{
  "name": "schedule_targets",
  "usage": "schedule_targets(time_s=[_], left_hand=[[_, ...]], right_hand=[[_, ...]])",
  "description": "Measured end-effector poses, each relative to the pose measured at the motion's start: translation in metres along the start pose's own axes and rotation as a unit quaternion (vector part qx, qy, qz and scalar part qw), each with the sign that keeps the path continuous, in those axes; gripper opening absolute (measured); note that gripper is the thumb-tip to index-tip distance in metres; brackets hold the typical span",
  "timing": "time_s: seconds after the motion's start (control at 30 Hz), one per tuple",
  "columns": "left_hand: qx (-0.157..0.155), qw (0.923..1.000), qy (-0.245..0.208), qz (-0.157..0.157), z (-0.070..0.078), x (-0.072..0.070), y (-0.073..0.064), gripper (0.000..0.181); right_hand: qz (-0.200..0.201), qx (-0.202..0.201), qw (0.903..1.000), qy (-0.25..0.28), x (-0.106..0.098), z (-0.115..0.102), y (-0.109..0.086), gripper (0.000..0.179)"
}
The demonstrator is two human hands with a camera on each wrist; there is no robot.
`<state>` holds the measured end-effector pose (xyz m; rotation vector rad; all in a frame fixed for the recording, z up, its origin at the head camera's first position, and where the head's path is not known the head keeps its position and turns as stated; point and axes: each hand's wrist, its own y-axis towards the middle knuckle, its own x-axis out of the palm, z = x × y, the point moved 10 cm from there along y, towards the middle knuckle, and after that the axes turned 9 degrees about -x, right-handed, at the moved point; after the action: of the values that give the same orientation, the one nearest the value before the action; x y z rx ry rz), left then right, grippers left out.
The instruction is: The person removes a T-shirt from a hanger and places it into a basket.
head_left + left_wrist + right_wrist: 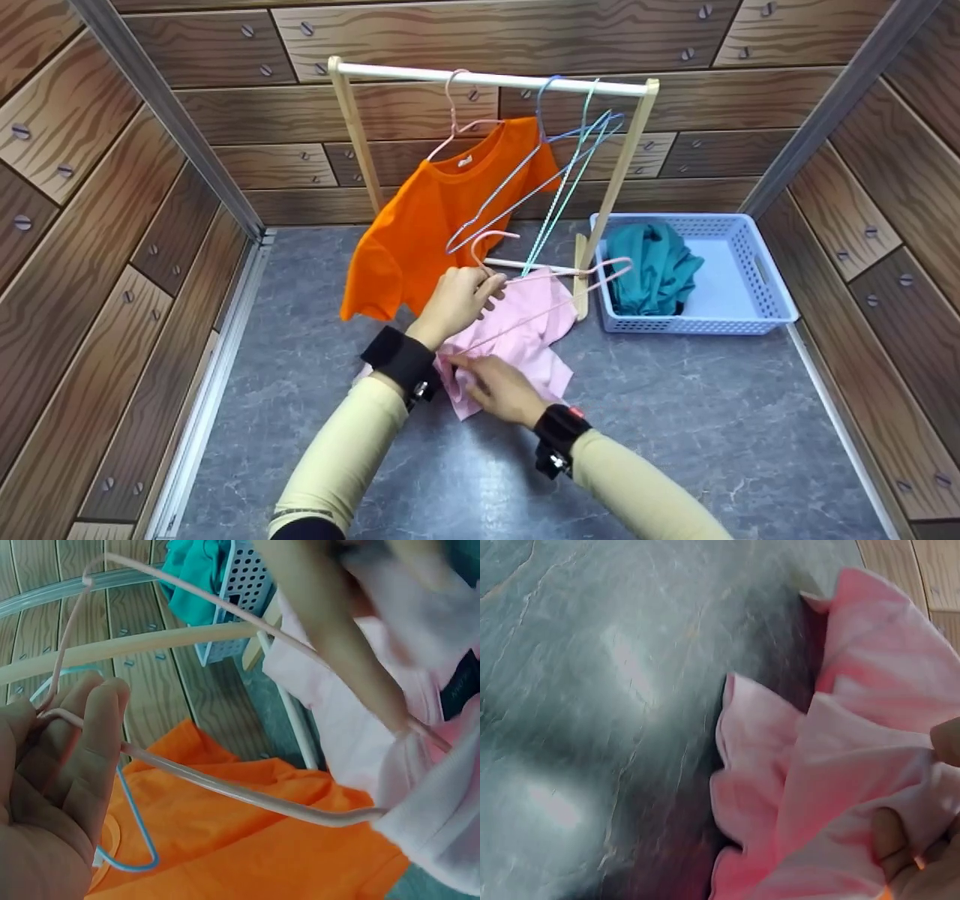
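Observation:
My left hand [454,296] pinches a pink hanger [247,799] at the base of its hook. One end of this hanger runs into the neck opening of a pink shirt [536,352]; its other end sticks out free to the right. My right hand [504,388] grips the shirt's fabric close to the collar, with thumb and fingers folding the cloth in the right wrist view. Lower parts of the shirt hang in loose folds [765,772] near the floor. A dark neck label [459,686] shows inside the collar in the left wrist view.
Behind my hands stands a rack [495,77] with an orange shirt [397,240] on a pink hanger. A blue hanger [495,196] and a green hanger [560,199] also hang there. To the right, a light blue basket [697,325] contains a teal garment [652,270].

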<state>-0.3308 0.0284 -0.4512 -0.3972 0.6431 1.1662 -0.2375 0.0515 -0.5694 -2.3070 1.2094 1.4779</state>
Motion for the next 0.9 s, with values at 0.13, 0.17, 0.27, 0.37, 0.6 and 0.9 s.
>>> schedule_targets(time_s=[0.13,0.17,0.27,0.37,0.6,0.9], left_hand=[[-0.012,0.9997,-0.020,-0.004,-0.001,0.003,0.002,0.032],[-0.014,0.9996,-0.023,-0.005,-0.001,0.004,0.003,0.032],[-0.017,0.9992,-0.033,-0.013,-0.001,0.008,0.004,0.031],[-0.014,0.9990,-0.036,-0.023,0.000,0.013,0.005,0.031],[0.003,0.9988,0.001,-0.049,-0.001,0.011,0.001,0.029],[0.004,0.9972,0.020,-0.072,-0.018,-0.010,-0.010,0.026]], right_hand=[[-0.045,-0.023,0.9976,-0.048,0.021,-0.013,0.004,0.040],[-0.051,-0.032,0.9966,-0.056,0.025,-0.017,0.005,0.034],[-0.053,-0.061,0.9943,-0.070,0.032,-0.028,0.008,0.014],[-0.048,-0.083,0.9926,-0.074,0.034,-0.036,0.010,0.006],[-0.051,-0.041,0.9979,-0.001,0.030,-0.024,0.000,0.026],[0.000,0.085,0.9945,0.061,0.003,0.036,-0.034,0.040]])
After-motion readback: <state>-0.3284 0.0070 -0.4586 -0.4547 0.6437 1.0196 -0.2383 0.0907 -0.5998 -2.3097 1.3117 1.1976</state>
